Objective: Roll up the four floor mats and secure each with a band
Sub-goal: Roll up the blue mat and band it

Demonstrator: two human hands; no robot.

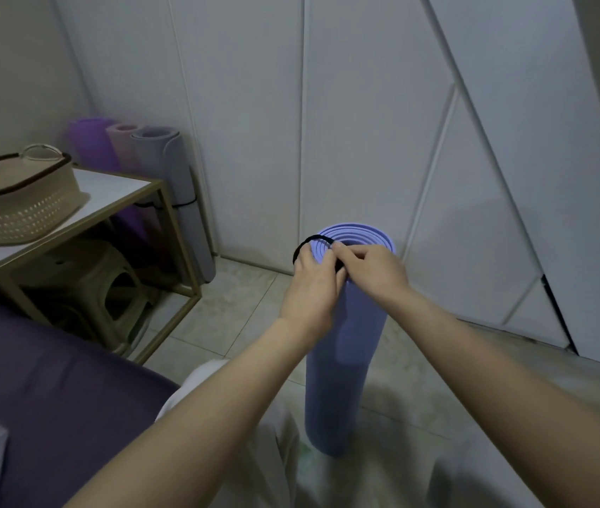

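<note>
— Mats: where do they stand, from the left?

— At the lower left there is a purple bed (53,397). Next is a woven basket (16,199) on a white-topped counter (115,192), with a plastic stool (108,287) under it. Behind the counter three rolled mats stand upright in the corner: a purple mat (89,144), a pink mat (122,148) and a grey mat (177,170). The grey one has a thin band (185,204) round it.

— And the fourth?

— The blue mat (346,342) is rolled and stands on end on the tiled floor (236,306), in the middle, before the white wardrobe doors (364,122).

— The hands?

— Both are at its top end. The left hand (309,287) has its fingers curled at the left rim, hooked into a black band (300,249) that arcs over the edge of the roll. The right hand (371,269), touching the left, pinches the same band over the spiral end. The band sits only at the top edge, not round the body of the roll.
</note>
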